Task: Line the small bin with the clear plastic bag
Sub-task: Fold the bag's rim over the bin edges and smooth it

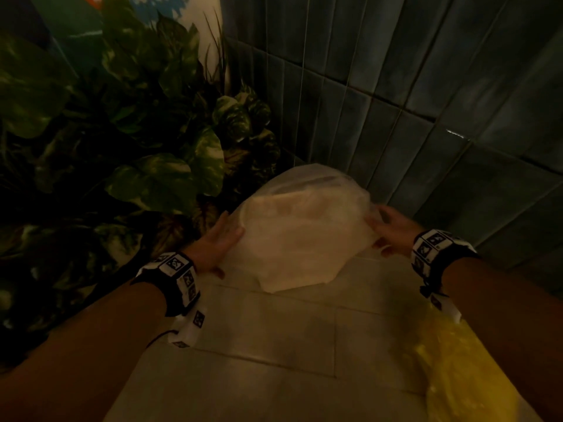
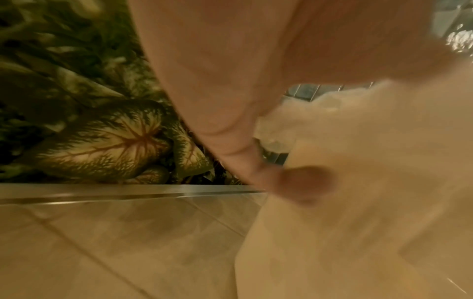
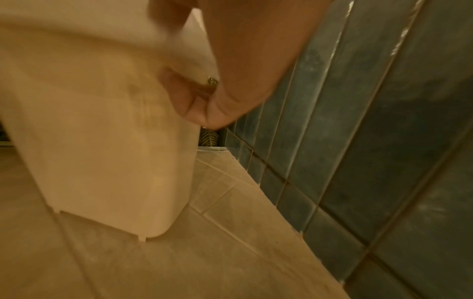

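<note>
One small bin (image 1: pixel 292 251), pale and box-shaped, stands on the tiled floor (image 1: pixel 274 336) in a corner, close to a wall of dark blue-green tiles (image 1: pixel 426 102) on its right and beside a bank of variegated leafy plants (image 1: pixel 128 141) on its left. One clear plastic bag (image 1: pixel 307 193) is draped over the bin's mouth — its film bunches along the rim in crinkled folds, most plainly in the left wrist view (image 2: pixel 281 129). Two hands work at the rim, one on each side. The left hand (image 1: pixel 217 243) lies against the bin's left side with fingers extended along the bag-covered edge and the thumb (image 2: pixel 302 182) pressed to the plastic; whether it pinches the film cannot be told through the blur. The right hand (image 1: pixel 388 228) curls around the right edge, fingers over the top and thumb below, gripping the bag at the rim. The right wrist view shows the bin's side wall (image 3: pixel 110 141) reaching to the floor, just apart from the wall tiles. Two marker-patterned wristbands — one on the left wrist (image 1: pixel 173 275), one on the right (image 1: pixel 435 254) — ring the forearms. A blurred yellow shape (image 1: pixel 451 370) lies at lower right.
</note>
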Action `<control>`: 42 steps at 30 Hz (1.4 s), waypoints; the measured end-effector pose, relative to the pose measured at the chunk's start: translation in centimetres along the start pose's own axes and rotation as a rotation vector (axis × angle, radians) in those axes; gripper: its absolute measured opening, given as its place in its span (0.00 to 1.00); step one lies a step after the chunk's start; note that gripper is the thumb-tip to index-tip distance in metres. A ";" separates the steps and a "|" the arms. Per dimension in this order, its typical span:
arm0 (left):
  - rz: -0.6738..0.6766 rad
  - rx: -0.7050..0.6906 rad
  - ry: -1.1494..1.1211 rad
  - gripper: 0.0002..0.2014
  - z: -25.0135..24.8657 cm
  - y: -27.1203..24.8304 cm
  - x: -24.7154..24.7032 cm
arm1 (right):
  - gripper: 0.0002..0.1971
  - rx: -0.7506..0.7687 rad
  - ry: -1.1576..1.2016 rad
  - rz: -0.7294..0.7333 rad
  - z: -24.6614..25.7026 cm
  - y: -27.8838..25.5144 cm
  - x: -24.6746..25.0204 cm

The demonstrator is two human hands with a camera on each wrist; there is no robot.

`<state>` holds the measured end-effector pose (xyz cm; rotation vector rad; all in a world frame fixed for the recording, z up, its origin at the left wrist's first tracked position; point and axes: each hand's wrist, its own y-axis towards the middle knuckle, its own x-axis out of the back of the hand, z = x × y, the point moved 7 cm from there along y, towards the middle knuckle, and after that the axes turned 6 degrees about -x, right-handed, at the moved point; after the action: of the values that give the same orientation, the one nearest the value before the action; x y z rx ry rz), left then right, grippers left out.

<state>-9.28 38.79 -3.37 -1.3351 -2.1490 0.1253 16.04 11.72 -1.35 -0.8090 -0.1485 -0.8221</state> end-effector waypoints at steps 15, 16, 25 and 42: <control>-0.107 -0.014 0.214 0.44 1.9 -0.8 -0.4 | 0.18 0.095 -0.228 -0.222 -2.7 -1.5 1.7; -0.110 -0.039 0.261 0.48 2.2 -0.4 -0.6 | 0.19 0.099 -0.278 -0.244 -2.8 -1.4 1.3; -0.120 -0.097 0.270 0.64 3.1 2.3 -2.4 | 0.25 0.039 -0.466 -0.206 -3.0 0.8 -2.3; 0.031 0.092 0.468 0.58 2.9 1.9 2.9 | 0.08 0.247 -0.140 -0.432 4.1 1.0 3.0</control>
<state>-10.20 42.81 -5.20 -1.2042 -1.7099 -0.0701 19.51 13.19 2.16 -0.6062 -0.5534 -1.1268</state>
